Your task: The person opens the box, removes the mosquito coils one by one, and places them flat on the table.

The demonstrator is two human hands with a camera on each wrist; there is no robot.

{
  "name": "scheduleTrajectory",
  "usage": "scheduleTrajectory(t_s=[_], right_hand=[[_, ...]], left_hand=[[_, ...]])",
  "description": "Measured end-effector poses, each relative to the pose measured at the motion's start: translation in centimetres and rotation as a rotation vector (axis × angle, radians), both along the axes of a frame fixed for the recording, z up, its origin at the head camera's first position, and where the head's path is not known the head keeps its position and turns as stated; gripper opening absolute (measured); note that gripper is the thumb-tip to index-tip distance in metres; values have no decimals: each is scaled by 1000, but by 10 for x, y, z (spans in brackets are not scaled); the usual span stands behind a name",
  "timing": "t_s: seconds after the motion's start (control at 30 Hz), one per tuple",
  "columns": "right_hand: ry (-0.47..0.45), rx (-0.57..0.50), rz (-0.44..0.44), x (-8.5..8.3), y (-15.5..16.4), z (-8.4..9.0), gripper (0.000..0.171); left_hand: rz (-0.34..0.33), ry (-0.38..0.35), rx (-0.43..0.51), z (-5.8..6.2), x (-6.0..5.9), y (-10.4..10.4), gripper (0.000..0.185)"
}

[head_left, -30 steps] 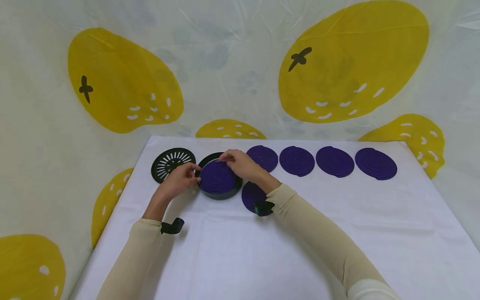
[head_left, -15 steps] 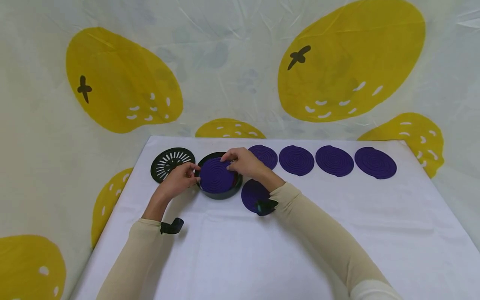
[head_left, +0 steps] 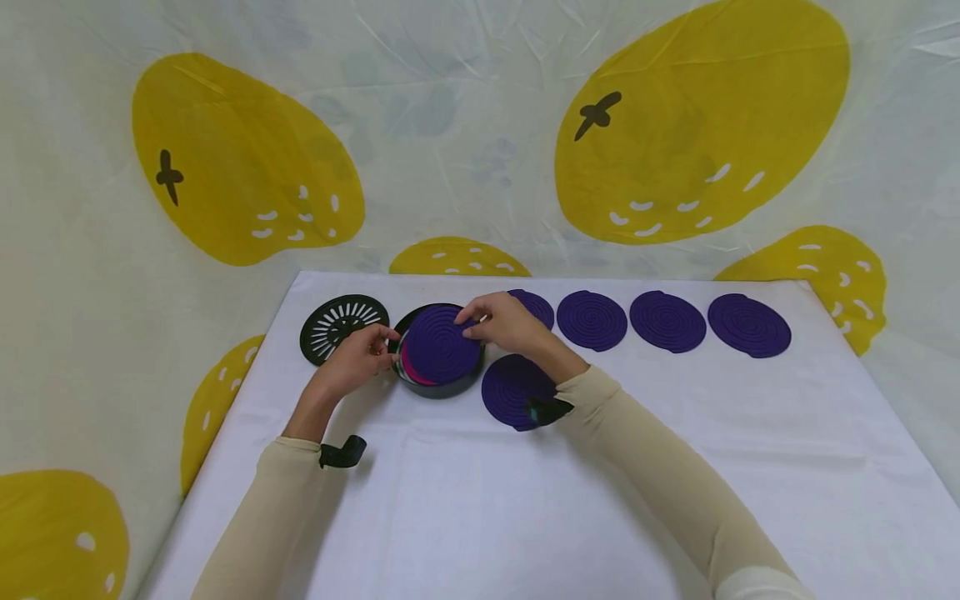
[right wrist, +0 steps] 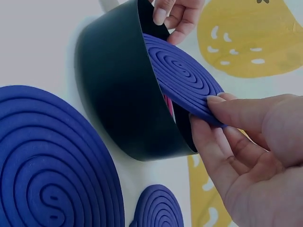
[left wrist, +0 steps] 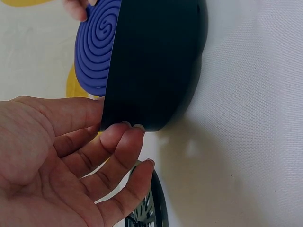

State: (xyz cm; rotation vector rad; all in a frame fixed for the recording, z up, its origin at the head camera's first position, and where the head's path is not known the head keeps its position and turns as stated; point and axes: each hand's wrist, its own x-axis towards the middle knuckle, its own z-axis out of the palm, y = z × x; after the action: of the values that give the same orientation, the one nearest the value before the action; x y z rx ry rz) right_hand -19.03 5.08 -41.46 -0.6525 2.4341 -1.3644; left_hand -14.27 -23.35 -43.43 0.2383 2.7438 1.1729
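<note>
A: Where is the purple coil (head_left: 442, 342)?

B: Tilted over the black dish (head_left: 438, 385), pinched at its edge by the right hand (head_left: 504, 323). The left hand (head_left: 358, 358) steadies the dish wall with curled fingers.

A: How should she handle it well?

B: Probably keep the dish still and move the coil gently; it looks brittle. Other coils (head_left: 667, 322) lie beside.

A coil (head_left: 442, 343) sits tilted in the round holder (head_left: 442, 385), slotted lid (head_left: 343, 327) left, four coils (head_left: 667, 321) right.
</note>
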Motion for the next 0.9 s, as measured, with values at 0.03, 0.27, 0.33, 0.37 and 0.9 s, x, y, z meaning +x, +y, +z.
scheduleTrajectory(t_s=[0.03,0.27,0.33,0.37,0.9], right_hand=[[0,-3,-5,1,1,0,22],[21,-53,-39,4,3,0,21],[29,-65,-50,5,4,0,21],[27,-73,-57,6,5,0,21],[-69,-212,-98,11,25,-1,20]], left_hand=[[-1,-3,0,1,0,0,35],[0,-7,0,2,1,0,35],[2,-10,-1,1,1,0,35],[2,-12,-3,1,1,0,35],[2,-19,-9,2,0,0,36]])
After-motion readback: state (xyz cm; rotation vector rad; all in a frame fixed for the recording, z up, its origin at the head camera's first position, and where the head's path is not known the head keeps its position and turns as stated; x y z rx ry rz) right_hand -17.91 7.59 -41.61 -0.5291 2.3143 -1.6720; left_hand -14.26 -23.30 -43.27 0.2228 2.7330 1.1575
